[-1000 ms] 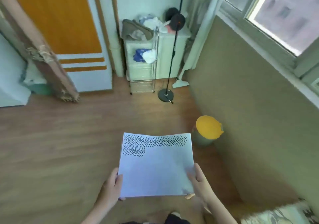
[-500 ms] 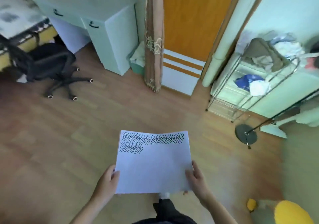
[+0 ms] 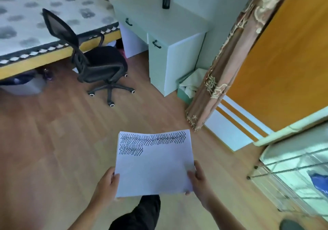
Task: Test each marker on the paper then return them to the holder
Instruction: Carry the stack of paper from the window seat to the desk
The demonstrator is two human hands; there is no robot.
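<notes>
The view has turned further to the left since the earlier picture: the desk and the black chair are now nearer the middle. The paper stays in front of the person, above the wooden floor. The left hand grips its left edge, thumb on top. The right hand grips the right edge. 2 rows of black marks cross the top of the paper. A dark holder stands on the desk, well apart from the paper.
</notes>
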